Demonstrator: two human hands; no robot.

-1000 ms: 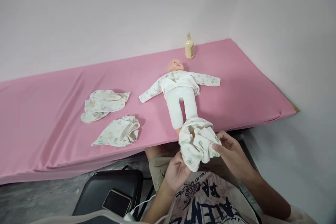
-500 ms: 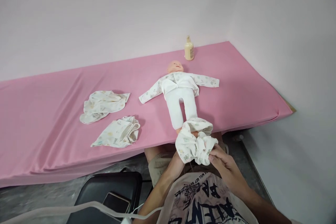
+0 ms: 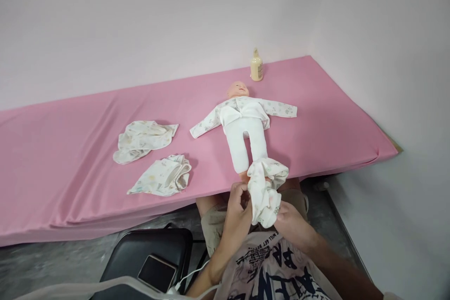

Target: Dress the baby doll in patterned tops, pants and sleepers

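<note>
A baby doll [image 3: 242,124] in a white printed top lies on its back on the pink mattress [image 3: 87,150], feet toward me. A bunched white printed garment [image 3: 264,190] sits over the doll's right-hand foot at the mattress edge. My left hand [image 3: 238,211] grips the garment's left side, fingers curled. My right hand [image 3: 291,226] holds its lower right part, fingers closed on the cloth.
Two more crumpled printed garments [image 3: 144,138] [image 3: 163,177] lie left of the doll. A cream bottle [image 3: 256,65] stands by the wall behind the doll's head. A black chair [image 3: 147,258] with a phone [image 3: 157,272] and white cable stands at my left.
Both hands have drawn the garment together, from a wide bunch into a narrower one, and my left hand has risen to its left side near the doll's foot.
</note>
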